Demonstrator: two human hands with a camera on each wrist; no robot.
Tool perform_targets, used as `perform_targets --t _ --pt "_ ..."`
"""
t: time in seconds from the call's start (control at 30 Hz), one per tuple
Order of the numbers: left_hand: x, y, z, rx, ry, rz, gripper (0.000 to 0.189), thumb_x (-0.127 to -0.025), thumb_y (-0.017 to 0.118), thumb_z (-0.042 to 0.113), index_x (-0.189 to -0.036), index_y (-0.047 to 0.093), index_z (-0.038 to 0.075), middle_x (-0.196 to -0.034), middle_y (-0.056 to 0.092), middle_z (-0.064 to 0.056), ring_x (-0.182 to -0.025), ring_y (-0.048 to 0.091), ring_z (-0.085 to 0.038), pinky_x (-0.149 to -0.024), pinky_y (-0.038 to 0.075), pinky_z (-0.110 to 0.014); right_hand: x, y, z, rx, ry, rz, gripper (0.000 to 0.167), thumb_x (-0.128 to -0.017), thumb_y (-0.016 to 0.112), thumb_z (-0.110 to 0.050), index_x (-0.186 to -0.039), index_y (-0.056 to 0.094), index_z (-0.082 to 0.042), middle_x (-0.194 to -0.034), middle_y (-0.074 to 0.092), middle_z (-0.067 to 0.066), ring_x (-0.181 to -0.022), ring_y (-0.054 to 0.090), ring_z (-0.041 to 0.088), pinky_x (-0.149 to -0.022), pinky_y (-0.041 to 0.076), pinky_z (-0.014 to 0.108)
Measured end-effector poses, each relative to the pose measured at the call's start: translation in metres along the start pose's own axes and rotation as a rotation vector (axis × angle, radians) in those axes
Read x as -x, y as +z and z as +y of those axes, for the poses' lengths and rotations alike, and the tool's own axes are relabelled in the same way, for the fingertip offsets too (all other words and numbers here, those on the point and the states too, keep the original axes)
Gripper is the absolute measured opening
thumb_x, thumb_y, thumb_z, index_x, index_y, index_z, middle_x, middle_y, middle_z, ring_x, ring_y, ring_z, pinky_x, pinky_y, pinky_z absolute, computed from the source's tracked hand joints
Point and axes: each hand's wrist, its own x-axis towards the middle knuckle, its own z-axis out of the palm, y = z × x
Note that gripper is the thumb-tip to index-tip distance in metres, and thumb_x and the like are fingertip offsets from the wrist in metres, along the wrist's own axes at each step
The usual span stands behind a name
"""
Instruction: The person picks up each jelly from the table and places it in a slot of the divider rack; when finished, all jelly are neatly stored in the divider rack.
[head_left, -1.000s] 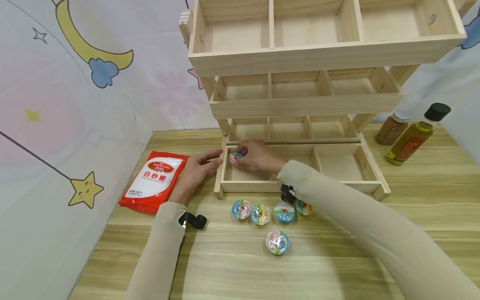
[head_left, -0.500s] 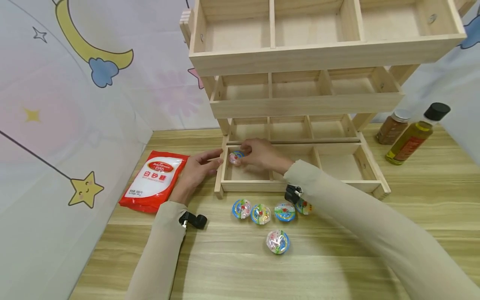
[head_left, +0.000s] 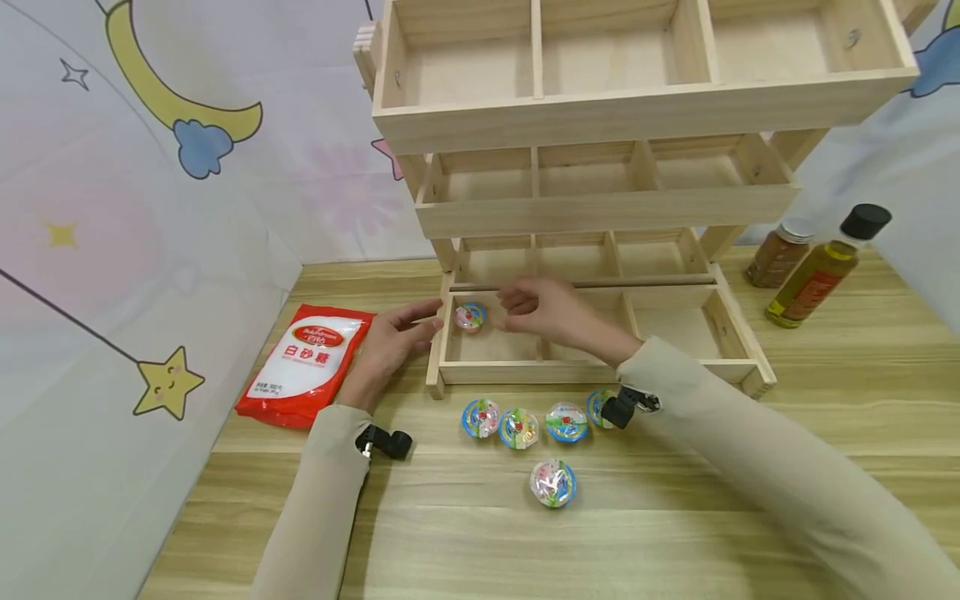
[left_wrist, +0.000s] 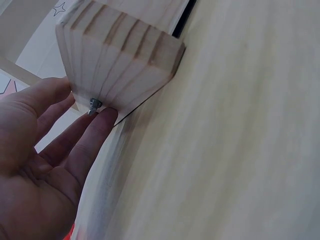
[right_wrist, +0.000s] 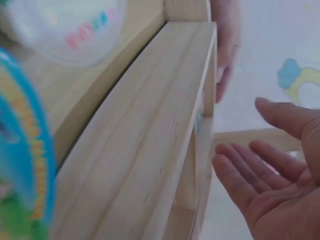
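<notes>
In the head view a small jelly cup (head_left: 470, 317) with a printed foil lid sits in the left compartment of the bottom wooden tray (head_left: 600, 372). My right hand (head_left: 551, 312) is just right of it, over the tray, with nothing in its fingers; the right wrist view shows its palm and loosely bent fingers (right_wrist: 240, 170). My left hand (head_left: 390, 342) touches the tray's left side. In the left wrist view its fingertips (left_wrist: 107, 115) rest at the wooden end piece (left_wrist: 120, 50), beside a small metal screw (left_wrist: 94, 105). Several more jelly cups (head_left: 518, 428) lie on the table in front.
Upper tiers of the wooden rack (head_left: 637, 108) rise behind and overhang the bottom tray. A red and white sugar bag (head_left: 306, 362) lies left of my left hand. An oil bottle (head_left: 817, 275) and a brown jar (head_left: 780, 254) stand on the right.
My right hand has let go of the jelly cup in the left compartment and moved right, away from it. My left hand stays at the tray's side.
</notes>
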Motion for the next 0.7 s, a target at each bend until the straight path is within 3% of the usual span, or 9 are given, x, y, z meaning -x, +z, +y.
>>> perform_targets --t 0.5,0.7 --pt "0.000 0.001 0.001 -0.009 -0.005 0.009 0.045 -0.102 0.076 0.018 -0.145 0.067 0.008 -0.147 0.062 -0.012 -0.123 0.063 -0.023 -0.093 0.060 -0.028 0.055 -0.021 0.010 -0.078 -0.088 -0.007 0.034 -0.097 0.081 -0.016 -0.128 0.074 -0.003 -0.122 0.076 0.009 -0.107 0.073 0.022 -0.094 0.061 0.038" --pt "0.001 0.001 0.001 0.002 -0.003 0.007 0.046 -0.101 0.076 0.019 -0.145 0.067 0.008 -0.147 0.063 -0.011 -0.123 0.065 -0.025 -0.095 0.060 -0.030 0.076 -0.031 0.016 -0.087 -0.081 -0.025 0.036 -0.098 0.080 -0.017 -0.131 0.073 -0.004 -0.123 0.075 0.011 -0.107 0.073 0.019 -0.093 0.060 0.032"
